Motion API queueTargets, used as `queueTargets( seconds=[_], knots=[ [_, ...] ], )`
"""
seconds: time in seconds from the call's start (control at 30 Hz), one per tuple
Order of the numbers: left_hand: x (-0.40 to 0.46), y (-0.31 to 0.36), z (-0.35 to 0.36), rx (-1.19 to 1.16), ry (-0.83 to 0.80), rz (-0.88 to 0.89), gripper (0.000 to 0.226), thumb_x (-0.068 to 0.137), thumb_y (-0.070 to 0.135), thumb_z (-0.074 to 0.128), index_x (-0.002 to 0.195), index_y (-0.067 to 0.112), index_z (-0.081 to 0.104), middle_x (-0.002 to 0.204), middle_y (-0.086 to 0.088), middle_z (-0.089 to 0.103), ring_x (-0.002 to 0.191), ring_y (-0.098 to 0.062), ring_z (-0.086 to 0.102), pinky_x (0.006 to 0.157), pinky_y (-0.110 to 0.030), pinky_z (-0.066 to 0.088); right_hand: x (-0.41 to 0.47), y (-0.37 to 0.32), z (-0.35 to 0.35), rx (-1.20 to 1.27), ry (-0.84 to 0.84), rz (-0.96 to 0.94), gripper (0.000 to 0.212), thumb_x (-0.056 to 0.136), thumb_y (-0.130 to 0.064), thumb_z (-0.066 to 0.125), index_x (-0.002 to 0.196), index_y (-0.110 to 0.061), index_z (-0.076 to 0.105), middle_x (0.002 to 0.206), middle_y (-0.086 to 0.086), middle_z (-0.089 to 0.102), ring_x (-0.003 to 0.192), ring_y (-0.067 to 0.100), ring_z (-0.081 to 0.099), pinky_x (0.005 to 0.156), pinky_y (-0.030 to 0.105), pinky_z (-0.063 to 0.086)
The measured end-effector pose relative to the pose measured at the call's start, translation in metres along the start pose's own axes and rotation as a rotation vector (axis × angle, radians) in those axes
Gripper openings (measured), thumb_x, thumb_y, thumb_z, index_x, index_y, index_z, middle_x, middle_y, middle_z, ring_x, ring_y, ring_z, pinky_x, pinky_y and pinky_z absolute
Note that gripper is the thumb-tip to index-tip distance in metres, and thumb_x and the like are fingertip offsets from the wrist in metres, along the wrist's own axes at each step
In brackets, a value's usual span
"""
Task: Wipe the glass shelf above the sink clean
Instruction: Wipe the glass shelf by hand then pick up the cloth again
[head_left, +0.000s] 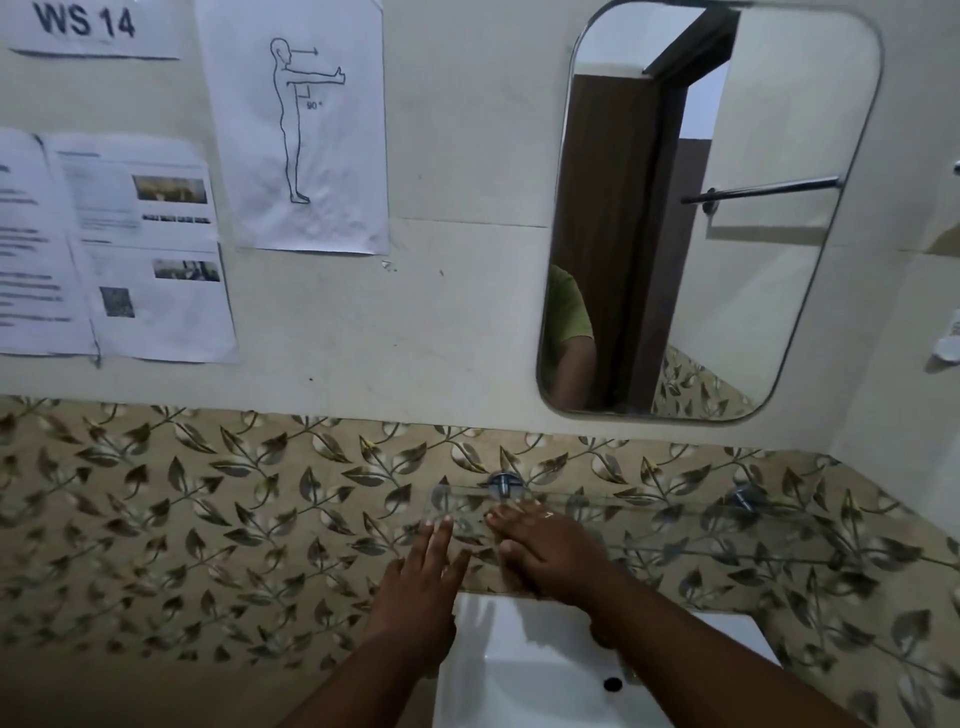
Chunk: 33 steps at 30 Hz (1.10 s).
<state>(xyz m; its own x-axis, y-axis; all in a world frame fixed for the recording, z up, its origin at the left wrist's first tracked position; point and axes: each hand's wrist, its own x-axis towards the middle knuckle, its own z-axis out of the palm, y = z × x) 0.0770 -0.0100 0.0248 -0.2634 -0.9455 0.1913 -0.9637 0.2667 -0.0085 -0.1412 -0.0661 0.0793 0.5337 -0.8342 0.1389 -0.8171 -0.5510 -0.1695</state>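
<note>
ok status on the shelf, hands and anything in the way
Left hand open at shelf edge. Right hand flat on glass shelf. No cloth visible. Nothing on it.

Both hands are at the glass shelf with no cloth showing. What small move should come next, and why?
Probably fetch a cloth first. Both the left hand and right hand look bare and open at the left end of the shelf, and no cloth or sponge shows near the sink; wiping with bare palms would likely smear the glass.

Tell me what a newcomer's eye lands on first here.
Two bare hands, the left hand and right hand, reach over the white sink toward the clear glass shelf on the leaf-patterned tile. Above right hangs a rounded mirror; at upper left, papers including a standing-figure diagram are stuck to the wall.
</note>
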Motion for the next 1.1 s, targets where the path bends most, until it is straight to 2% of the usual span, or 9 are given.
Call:
queueTargets(
  seconds=[0.2, 0.43, 0.57, 0.67, 0.7, 0.8, 0.9, 1.0, 1.1],
  knots=[
    [0.000, 0.006, 0.002, -0.016, -0.039, -0.004, 0.055, 0.087, 0.025, 0.056, 0.139, 0.034, 0.040, 0.150, -0.005, -0.046, 0.139, -0.030, -0.038, 0.110, -0.056, 0.028, 0.032, -0.036, -0.001, -0.100, -0.037, 0.110, 0.120, 0.066, -0.084, -0.022, 0.160, -0.021, 0.018, 0.168, 0.006, 0.015, 0.155, 0.029, 0.009, 0.123, 0.047, 0.011],
    [0.006, 0.006, 0.004, -0.036, -0.131, -0.048, 0.058, 0.088, 0.025, 0.051, 0.143, 0.031, 0.033, 0.157, -0.020, -0.028, 0.137, -0.035, -0.039, 0.112, -0.056, 0.024, 0.088, -0.058, 0.014, -0.051, -0.091, 0.051, 0.128, 0.059, -0.090, -0.027, 0.159, -0.026, 0.020, 0.168, 0.001, 0.016, 0.154, 0.031, 0.013, 0.123, 0.048, 0.012],
    [0.004, 0.005, 0.012, -0.034, -0.075, -0.035, 0.064, 0.086, 0.028, 0.055, 0.144, 0.033, 0.032, 0.156, -0.020, -0.026, 0.137, -0.037, -0.040, 0.105, -0.058, 0.033, 0.081, -0.049, -0.001, -0.002, -0.132, -0.103, 0.105, 0.074, -0.089, -0.003, 0.157, -0.033, 0.027, 0.167, -0.006, 0.021, 0.153, 0.026, 0.016, 0.122, 0.047, 0.016],
    [0.000, -0.004, 0.021, 0.058, 0.021, -0.029, 0.076, 0.061, 0.031, 0.075, 0.132, 0.033, 0.050, 0.163, -0.016, 0.014, 0.146, -0.046, -0.014, 0.074, -0.052, 0.055, 0.064, -0.033, -0.001, -0.048, -0.137, -0.170, 0.082, 0.087, -0.079, 0.032, 0.157, -0.037, 0.025, 0.167, -0.008, 0.021, 0.154, 0.024, 0.014, 0.122, 0.049, 0.020],
    [-0.001, -0.006, 0.026, 0.083, 0.045, -0.015, 0.082, 0.055, 0.028, 0.077, 0.133, 0.032, 0.051, 0.164, -0.009, 0.016, 0.146, -0.049, -0.004, 0.071, -0.050, 0.056, 0.057, -0.026, 0.000, -0.077, -0.131, -0.187, 0.083, 0.085, -0.075, 0.041, 0.157, -0.038, 0.024, 0.166, -0.008, 0.022, 0.154, 0.024, 0.014, 0.121, 0.049, 0.022],
    [0.002, -0.006, 0.027, 0.118, 0.037, 0.076, 0.089, 0.057, 0.025, 0.073, 0.140, 0.033, 0.043, 0.166, 0.001, 0.009, 0.144, -0.054, 0.008, 0.085, -0.059, 0.052, 0.036, 0.001, -0.001, -0.161, -0.115, -0.216, 0.086, 0.084, -0.066, 0.054, 0.157, -0.036, 0.020, 0.166, -0.005, 0.024, 0.153, 0.022, 0.015, 0.118, 0.046, 0.027],
    [0.005, -0.001, 0.024, 0.089, 0.042, 0.012, 0.089, 0.060, 0.028, 0.073, 0.143, 0.034, 0.039, 0.165, -0.005, 0.006, 0.145, -0.049, 0.010, 0.107, -0.063, 0.032, 0.016, 0.025, -0.004, -0.206, -0.094, -0.171, 0.076, 0.091, -0.052, 0.051, 0.158, -0.037, 0.017, 0.166, -0.004, 0.024, 0.153, 0.020, 0.017, 0.118, 0.048, 0.032],
    [0.010, 0.001, 0.024, 0.036, 0.057, -0.032, 0.098, 0.060, 0.030, 0.077, 0.147, 0.027, 0.033, 0.162, -0.013, 0.013, 0.145, -0.042, 0.020, 0.110, -0.060, 0.018, -0.009, 0.049, -0.010, -0.192, -0.056, -0.043, 0.068, 0.096, -0.052, 0.047, 0.156, -0.042, 0.018, 0.166, -0.007, 0.023, 0.153, 0.016, 0.017, 0.118, 0.043, 0.032],
    [0.015, 0.003, 0.025, 0.033, 0.055, -0.005, 0.098, 0.057, 0.023, 0.074, 0.146, 0.025, 0.034, 0.159, -0.018, 0.019, 0.142, -0.046, 0.027, 0.110, -0.062, 0.018, -0.033, 0.073, -0.018, -0.172, 0.012, 0.106, 0.064, 0.097, -0.058, 0.045, 0.155, -0.046, 0.021, 0.166, -0.009, 0.023, 0.152, 0.016, 0.019, 0.115, 0.036, 0.030]
  ],
)
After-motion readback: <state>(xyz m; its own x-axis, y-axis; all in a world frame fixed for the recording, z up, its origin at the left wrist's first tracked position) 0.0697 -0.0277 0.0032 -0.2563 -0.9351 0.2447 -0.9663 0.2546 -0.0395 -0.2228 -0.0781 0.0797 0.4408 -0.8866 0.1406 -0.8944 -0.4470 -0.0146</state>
